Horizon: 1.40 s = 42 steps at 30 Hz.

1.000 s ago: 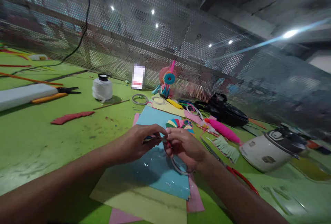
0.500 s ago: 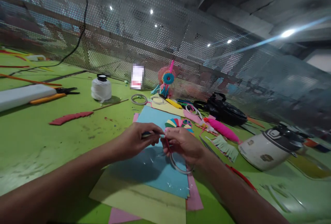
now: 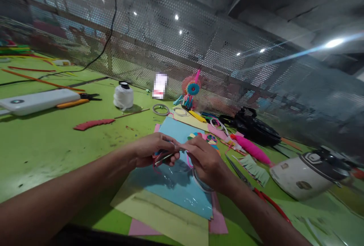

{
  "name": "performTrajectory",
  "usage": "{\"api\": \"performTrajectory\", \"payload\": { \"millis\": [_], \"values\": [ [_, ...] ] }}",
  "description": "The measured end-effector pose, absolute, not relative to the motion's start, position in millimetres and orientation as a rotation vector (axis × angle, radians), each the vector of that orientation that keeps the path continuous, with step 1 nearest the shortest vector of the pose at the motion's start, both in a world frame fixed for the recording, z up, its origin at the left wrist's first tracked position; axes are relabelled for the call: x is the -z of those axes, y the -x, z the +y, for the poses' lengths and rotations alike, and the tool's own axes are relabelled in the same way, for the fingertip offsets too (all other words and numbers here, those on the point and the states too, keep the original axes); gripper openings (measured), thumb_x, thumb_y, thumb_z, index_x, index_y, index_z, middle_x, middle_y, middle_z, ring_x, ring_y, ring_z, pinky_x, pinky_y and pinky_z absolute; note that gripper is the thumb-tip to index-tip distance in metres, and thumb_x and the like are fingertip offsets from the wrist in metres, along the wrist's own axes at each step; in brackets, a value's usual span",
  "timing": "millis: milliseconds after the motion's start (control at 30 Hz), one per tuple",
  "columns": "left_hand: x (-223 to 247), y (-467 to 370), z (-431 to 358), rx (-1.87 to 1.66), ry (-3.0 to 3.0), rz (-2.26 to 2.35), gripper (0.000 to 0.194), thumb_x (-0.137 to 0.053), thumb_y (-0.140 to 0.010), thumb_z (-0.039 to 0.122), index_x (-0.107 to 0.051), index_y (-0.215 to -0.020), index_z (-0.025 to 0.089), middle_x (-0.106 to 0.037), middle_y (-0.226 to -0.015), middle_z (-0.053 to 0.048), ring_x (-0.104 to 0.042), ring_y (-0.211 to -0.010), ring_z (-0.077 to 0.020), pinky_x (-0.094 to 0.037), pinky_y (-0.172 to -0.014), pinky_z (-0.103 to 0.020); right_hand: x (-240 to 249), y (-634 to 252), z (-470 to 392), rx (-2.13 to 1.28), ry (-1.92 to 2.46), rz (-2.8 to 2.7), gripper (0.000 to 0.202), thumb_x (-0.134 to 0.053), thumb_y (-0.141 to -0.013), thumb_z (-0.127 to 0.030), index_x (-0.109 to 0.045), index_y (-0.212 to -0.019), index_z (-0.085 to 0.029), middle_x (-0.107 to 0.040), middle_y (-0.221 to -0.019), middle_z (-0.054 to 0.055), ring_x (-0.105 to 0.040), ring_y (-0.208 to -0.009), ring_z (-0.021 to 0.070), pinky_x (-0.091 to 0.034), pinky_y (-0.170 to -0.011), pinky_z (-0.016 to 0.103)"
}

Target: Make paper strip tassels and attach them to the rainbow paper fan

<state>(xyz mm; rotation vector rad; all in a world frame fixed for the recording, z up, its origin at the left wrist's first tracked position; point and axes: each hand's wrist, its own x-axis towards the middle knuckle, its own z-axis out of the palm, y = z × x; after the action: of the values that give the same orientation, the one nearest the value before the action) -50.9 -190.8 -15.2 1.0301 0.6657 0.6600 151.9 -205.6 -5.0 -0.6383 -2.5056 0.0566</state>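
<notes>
My left hand point(image 3: 159, 149) is closed around a thin pale stick point(image 3: 164, 158) with some pink-red material, partly hidden by the fingers. The fingertips of my right hand point(image 3: 204, 159) meet those of my left hand in a pinch; what lies between them is too small to name. A tape ring point(image 3: 199, 185) hangs at my right hand, mostly covered by it. A pink loop point(image 3: 189, 160) shows between the hands. Both hands are above a light blue sheet point(image 3: 182, 200), which lies on yellow point(image 3: 170, 221) and pink paper.
Red-handled scissors point(image 3: 267, 198), fringed green paper point(image 3: 256, 170), a pink roll point(image 3: 253, 150) and a white pot point(image 3: 298, 174) lie right. White thread point(image 3: 123, 96), pliers point(image 3: 76, 102) and a red paper strip point(image 3: 95, 124) are left. A decorated figure point(image 3: 192, 88) stands behind.
The view has shifted, moving the table items rightward. My left hand has turned, showing the stick and pink-red material below its fingers. My right hand has turned over the tape ring, covering more of it.
</notes>
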Motion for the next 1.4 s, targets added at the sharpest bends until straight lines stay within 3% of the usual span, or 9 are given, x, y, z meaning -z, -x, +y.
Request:
{"api": "performTrajectory", "payload": {
  "millis": [600,767,900,1033,1400],
  "values": [
    [17,57,-189,-0.534,-1.246,0.762,0.018,-0.069,-0.063,0.020,-0.073,-0.078,0.013,-0.068,-0.066,-0.003,-0.056,-0.055,-0.0098,-0.043,-0.053,-0.020,10,-155,-204,-0.050,0.545,-2.549,0.021,-0.049,-0.085,-0.008,-0.058,-0.103,-0.016,-0.058,-0.088,0.008,-0.051,-0.085,0.0182,-0.046,-0.073,0.034],
    [19,55,-188,-0.535,-1.292,0.821,0.013,-0.069,-0.061,0.019,-0.073,-0.073,0.014,-0.064,-0.058,0.000,-0.051,-0.048,-0.0074,-0.038,-0.047,-0.018,14,-152,-204,-0.066,0.562,-2.535,0.021,-0.049,-0.086,-0.010,-0.058,-0.104,-0.017,-0.058,-0.089,0.008,-0.051,-0.085,0.0182,-0.046,-0.071,0.033],
    [20,53,-187,-0.568,-1.247,0.844,0.012,-0.069,-0.062,0.022,-0.071,-0.069,0.013,-0.063,-0.057,0.000,-0.047,-0.043,-0.0053,-0.032,-0.040,-0.016,16,-152,-207,0.037,0.566,-2.516,0.029,-0.049,-0.084,-0.008,-0.054,-0.111,-0.017,-0.055,-0.101,0.011,-0.050,-0.092,0.0195,-0.046,-0.075,0.036],
    [17,53,-187,-0.539,-1.256,0.790,0.015,-0.067,-0.065,0.026,-0.067,-0.064,0.012,-0.057,-0.050,0.002,-0.033,-0.032,-0.0024,-0.017,-0.031,-0.018,15,-153,-208,0.317,0.494,-2.502,0.020,-0.050,-0.082,-0.005,-0.059,-0.095,-0.016,-0.056,-0.094,0.009,-0.048,-0.091,0.0207,-0.044,-0.079,0.040],
    [14,46,-193,-0.666,-1.167,0.813,0.010,-0.064,-0.065,0.018,-0.069,-0.067,0.009,-0.058,-0.050,0.001,-0.034,-0.034,-0.0023,-0.019,-0.035,-0.018,15,-152,-210,0.411,0.416,-2.560,0.017,-0.046,-0.085,-0.007,-0.058,-0.095,-0.013,-0.059,-0.090,0.011,-0.046,-0.086,0.0214,-0.045,-0.074,0.040]
  ]
}}
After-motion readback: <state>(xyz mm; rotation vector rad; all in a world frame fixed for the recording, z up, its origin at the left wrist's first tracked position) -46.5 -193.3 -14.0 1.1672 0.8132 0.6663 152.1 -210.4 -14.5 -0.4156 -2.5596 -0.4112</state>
